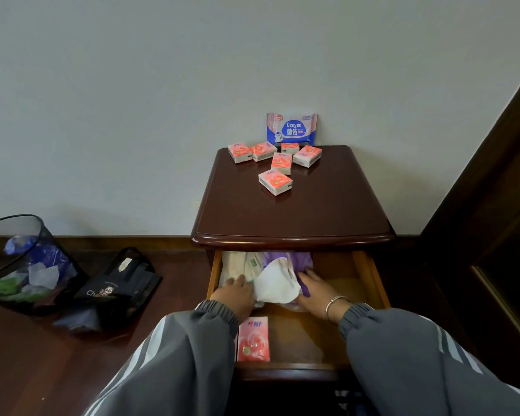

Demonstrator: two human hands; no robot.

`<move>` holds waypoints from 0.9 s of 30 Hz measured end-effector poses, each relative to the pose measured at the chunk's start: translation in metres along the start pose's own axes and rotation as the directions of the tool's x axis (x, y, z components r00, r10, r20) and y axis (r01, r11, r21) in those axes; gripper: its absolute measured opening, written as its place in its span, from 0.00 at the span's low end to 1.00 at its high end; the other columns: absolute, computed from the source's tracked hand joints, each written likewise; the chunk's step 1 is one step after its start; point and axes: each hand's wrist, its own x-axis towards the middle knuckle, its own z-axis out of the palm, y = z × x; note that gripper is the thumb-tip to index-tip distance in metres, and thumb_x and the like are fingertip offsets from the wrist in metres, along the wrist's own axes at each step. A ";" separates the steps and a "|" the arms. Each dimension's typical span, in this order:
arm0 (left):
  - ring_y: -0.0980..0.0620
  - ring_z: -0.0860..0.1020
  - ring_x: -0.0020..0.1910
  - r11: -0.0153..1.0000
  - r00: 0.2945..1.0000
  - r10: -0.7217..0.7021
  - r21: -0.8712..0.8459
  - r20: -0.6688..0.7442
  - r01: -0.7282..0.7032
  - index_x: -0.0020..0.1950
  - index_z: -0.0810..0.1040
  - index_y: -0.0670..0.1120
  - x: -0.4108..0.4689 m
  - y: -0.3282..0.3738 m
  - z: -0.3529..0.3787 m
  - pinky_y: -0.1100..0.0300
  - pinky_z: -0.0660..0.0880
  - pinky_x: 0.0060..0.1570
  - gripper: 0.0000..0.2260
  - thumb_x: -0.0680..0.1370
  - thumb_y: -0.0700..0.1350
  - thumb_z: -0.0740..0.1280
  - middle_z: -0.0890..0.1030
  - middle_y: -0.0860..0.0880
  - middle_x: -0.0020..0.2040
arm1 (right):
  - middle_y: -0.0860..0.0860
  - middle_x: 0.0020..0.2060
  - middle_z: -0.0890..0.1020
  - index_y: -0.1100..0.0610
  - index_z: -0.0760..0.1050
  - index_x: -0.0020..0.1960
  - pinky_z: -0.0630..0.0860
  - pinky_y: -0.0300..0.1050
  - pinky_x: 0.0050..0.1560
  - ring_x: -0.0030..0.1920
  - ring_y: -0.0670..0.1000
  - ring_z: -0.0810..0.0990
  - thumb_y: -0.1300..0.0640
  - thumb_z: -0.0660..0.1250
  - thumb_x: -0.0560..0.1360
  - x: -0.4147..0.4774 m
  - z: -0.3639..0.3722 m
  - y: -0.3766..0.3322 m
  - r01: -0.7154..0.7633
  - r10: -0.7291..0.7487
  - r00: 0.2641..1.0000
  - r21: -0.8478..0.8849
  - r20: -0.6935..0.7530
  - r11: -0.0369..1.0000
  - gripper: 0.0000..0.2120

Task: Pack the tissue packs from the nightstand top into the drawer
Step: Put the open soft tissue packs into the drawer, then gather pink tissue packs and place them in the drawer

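Head view: left hand (pixel 237 293) and right hand (pixel 312 292) press flat, gripping nothing, inside the drawer (pixel 342 285); tissue packs (pixel 275 181) near the surface's (pixel 297 214) back edge

The grey left sleeve (pixel 174 355) and right sleeve (pixel 418 355) each carry white stripes and end in ribbed elastic cuffs. A thin silver bangle (pixel 335 304) sits beyond the right cuff, on the drawer (pixel 370 274) side.

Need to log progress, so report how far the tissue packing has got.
Done: the drawer is open and one pink pack lies at its front. In hand: the left hand and right hand rest on a white item and a purple item at the drawer's back, holding no pack. Left: six pink packs and the blue wipes pack are on the nightstand top.
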 end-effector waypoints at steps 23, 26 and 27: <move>0.52 0.70 0.65 0.882 0.658 -0.174 -0.413 -0.733 -0.227 0.71 0.68 0.48 -0.004 -0.057 -0.102 0.59 0.66 0.64 0.19 0.80 0.45 0.61 0.73 0.49 0.66 | 0.54 0.63 0.75 0.56 0.72 0.66 0.68 0.51 0.65 0.64 0.56 0.72 0.50 0.67 0.74 -0.005 -0.153 0.004 0.135 -0.190 0.777 -0.135 -0.601 0.982 0.22; 0.47 0.69 0.67 0.907 0.624 -0.200 -0.384 -0.756 -0.174 0.72 0.67 0.47 0.031 -0.064 -0.118 0.52 0.66 0.65 0.21 0.80 0.46 0.62 0.70 0.47 0.68 | 0.54 0.71 0.65 0.49 0.63 0.72 0.63 0.53 0.70 0.72 0.56 0.62 0.38 0.64 0.72 0.039 -0.158 -0.019 0.087 -0.176 0.835 -0.190 -0.521 0.978 0.33; 0.46 0.68 0.68 0.910 0.628 -0.218 -0.388 -0.747 -0.145 0.73 0.66 0.47 0.045 -0.066 -0.124 0.49 0.66 0.66 0.21 0.80 0.47 0.61 0.68 0.47 0.70 | 0.53 0.73 0.62 0.47 0.59 0.73 0.61 0.55 0.71 0.73 0.57 0.59 0.34 0.62 0.71 0.056 -0.157 -0.029 0.080 -0.175 0.851 -0.208 -0.494 0.975 0.35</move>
